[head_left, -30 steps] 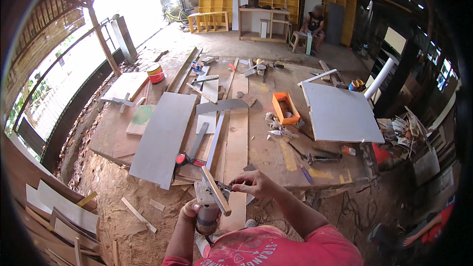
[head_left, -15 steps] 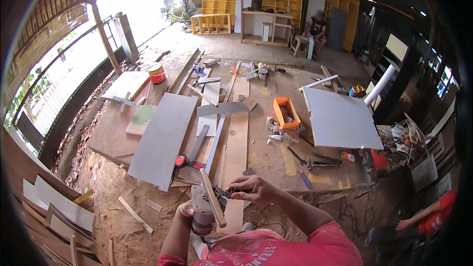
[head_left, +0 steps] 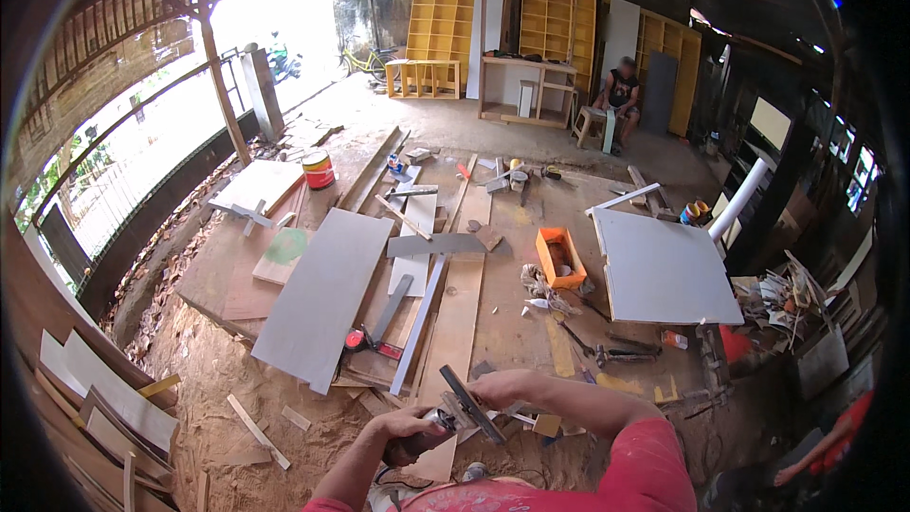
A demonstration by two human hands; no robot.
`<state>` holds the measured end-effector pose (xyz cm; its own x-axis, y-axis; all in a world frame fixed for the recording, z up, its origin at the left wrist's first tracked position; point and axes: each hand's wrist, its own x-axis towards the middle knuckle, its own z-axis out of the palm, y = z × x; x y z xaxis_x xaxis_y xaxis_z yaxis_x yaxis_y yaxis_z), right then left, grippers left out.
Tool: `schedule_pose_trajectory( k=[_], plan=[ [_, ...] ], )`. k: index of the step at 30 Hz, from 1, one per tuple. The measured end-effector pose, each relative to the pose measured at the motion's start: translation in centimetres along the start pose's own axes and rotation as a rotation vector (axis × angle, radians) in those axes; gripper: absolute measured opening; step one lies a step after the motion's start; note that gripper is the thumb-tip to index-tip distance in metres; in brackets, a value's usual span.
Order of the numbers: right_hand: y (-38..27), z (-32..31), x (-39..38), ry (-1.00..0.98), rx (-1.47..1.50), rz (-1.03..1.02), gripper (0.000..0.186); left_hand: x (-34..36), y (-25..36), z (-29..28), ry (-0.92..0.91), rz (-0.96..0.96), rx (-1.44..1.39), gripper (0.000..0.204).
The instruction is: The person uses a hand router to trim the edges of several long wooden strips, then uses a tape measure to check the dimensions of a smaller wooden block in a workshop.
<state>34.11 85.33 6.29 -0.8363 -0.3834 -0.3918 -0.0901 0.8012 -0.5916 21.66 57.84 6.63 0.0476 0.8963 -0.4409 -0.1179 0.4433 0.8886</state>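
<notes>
Close to my body, at the workbench's near edge, my left hand point(head_left: 417, 424) wraps around the rounded body of a corded trim router point(head_left: 444, 420). A long dark-looking strip point(head_left: 472, 405) stands across the tool's base, tilted down to the right. My right hand point(head_left: 493, 387) is closed at the far side of the tool; the strip and base hide most of its fingers. Beyond my hands, a long wooden board point(head_left: 453, 322) runs away across the bench point(head_left: 517, 332), beside a pale narrow strip point(head_left: 417, 327).
Large grey panels lie left point(head_left: 322, 294) and right point(head_left: 668, 265) on the bench. An orange box point(head_left: 561, 258), pliers-like tools point(head_left: 626, 351) and a red tape measure point(head_left: 356, 339) lie between them. A person point(head_left: 621, 100) sits at the back; another person's arm point(head_left: 823, 446) shows at right.
The router has turned in my hands, and its strip now slants the other way with its darker side showing. My right hand has shifted behind the strip. The whole view has tilted slightly upward.
</notes>
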Motion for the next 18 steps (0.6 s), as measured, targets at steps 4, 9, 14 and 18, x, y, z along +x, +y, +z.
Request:
schedule_pose_trajectory(
  k=[4, 9, 14, 18],
  plan=[
    [1.7, 1.0, 3.4, -0.222, 0.455, 0.124, 0.025, 1.2, -1.1, -1.0, 0.08, -0.033, 0.134, 0.052],
    [4.1, 2.1, 4.1, -0.313, 1.266, 0.39, 0.025, 4.4, -2.6, -1.9, 0.011, -0.209, -0.033, 0.065],
    [5.4, 1.2, 4.0, -0.195, 0.634, 0.058, 0.021, 4.6, -1.3, -2.6, 0.094, -0.356, -0.043, 0.076],
    [10.5, 3.4, 6.0, -0.17, 0.293, 0.005, 0.025, 6.2, 0.0, -3.4, 0.093, -0.346, -0.085, 0.065]
  ],
)
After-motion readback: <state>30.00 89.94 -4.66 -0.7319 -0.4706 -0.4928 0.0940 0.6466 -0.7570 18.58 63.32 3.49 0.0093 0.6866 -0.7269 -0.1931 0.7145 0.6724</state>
